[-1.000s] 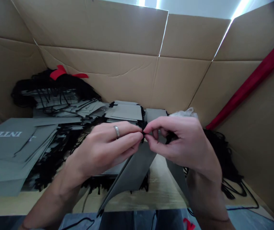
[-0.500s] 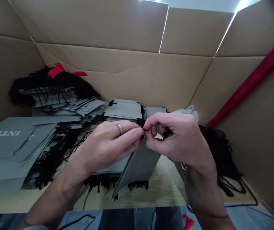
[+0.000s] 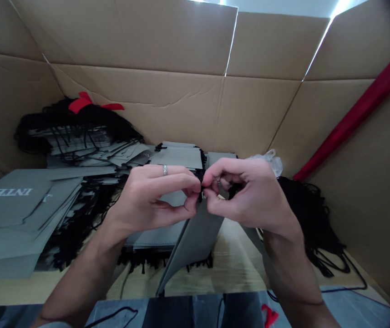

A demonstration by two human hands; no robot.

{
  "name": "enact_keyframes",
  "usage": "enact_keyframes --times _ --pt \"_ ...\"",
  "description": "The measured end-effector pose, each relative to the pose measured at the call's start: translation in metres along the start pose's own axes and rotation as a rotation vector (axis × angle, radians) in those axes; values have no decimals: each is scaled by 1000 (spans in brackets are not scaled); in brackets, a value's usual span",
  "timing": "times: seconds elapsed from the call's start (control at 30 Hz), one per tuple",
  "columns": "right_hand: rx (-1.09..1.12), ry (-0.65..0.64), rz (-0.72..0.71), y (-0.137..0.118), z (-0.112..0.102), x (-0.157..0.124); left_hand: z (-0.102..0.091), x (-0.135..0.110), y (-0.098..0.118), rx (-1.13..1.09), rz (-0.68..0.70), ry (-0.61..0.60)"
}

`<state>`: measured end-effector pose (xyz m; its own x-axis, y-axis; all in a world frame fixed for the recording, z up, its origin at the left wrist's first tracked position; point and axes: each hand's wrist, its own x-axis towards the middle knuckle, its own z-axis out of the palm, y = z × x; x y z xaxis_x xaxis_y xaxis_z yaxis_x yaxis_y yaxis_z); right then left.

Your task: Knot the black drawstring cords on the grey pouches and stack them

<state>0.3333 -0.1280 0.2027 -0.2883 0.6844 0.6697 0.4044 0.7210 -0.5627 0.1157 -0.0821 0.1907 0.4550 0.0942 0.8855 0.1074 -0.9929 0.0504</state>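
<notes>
My left hand (image 3: 150, 196), with a ring on one finger, has its thumb and fingertips closed at a short bit of black cord (image 3: 202, 188). Fingertip to fingertip with it, my right hand (image 3: 254, 193) pinches the same cord, its other fingers curled in. Just beneath the hands a grey flat panel (image 3: 196, 241) hangs tilted, its top edge close to the cord. The fingers hide how cord and panel join. Under and behind the panel lies a stack of grey pieces (image 3: 160, 239) with black cord ends along its front edge.
At left, grey pieces with white lettering (image 3: 7, 196) lie in a large pile. Behind them is a heap of black cords (image 3: 113, 123) with a red strip (image 3: 80, 102). More black cords (image 3: 307, 218) lie at right. Cardboard walls (image 3: 167, 91) enclose the wooden table (image 3: 239, 269).
My left thumb has dropped away from the fingers, opening a gap in the hand's grip. The panel has turned more edge-on. My right hand keeps its pinch with little movement.
</notes>
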Motion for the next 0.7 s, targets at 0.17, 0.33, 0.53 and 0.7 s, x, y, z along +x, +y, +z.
enact_keyframes --times 0.17,0.33,0.53,0.7 --pt "201 -51 94 -1 0 3 -2 -1 -1 -59 -28 -2" --pt "322 -111 113 2 -1 5 -3 -1 -6 -224 -101 -4" --pt "-29 -56 -48 -1 -7 0 -4 0 0 -5 12 2" --pt "-306 -35 -191 -8 -11 -2 -4 -2 6 183 91 -22"
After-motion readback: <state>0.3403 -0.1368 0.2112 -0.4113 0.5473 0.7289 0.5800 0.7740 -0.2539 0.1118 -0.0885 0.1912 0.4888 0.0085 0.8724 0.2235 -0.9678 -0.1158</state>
